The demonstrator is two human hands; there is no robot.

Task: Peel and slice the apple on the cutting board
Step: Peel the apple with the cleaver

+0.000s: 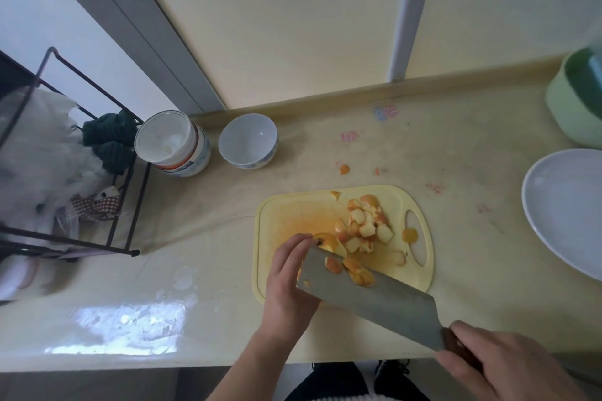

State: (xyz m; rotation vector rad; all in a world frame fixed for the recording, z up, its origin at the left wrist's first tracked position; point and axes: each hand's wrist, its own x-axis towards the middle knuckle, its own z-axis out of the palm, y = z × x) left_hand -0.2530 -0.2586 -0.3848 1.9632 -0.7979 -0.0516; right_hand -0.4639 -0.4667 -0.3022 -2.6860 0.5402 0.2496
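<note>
A yellow cutting board (283,205) lies on the counter with a pile of cut apple chunks (365,226) on its right half. My left hand (290,277) holds a remaining apple piece (327,242) on the board with its fingertips. My right hand (501,365) grips the dark handle of a cleaver (384,298), whose broad blade lies tilted over the board's near side. A few apple bits (353,268) sit on the flat of the blade. The blade hides part of the held piece.
A white bowl (247,140) and a stack of bowls (172,143) stand behind the board. A black wire rack (65,172) with bags is at left. A white plate (566,208) and a green container (576,101) sit at right. Small apple scraps (344,169) lie on the counter.
</note>
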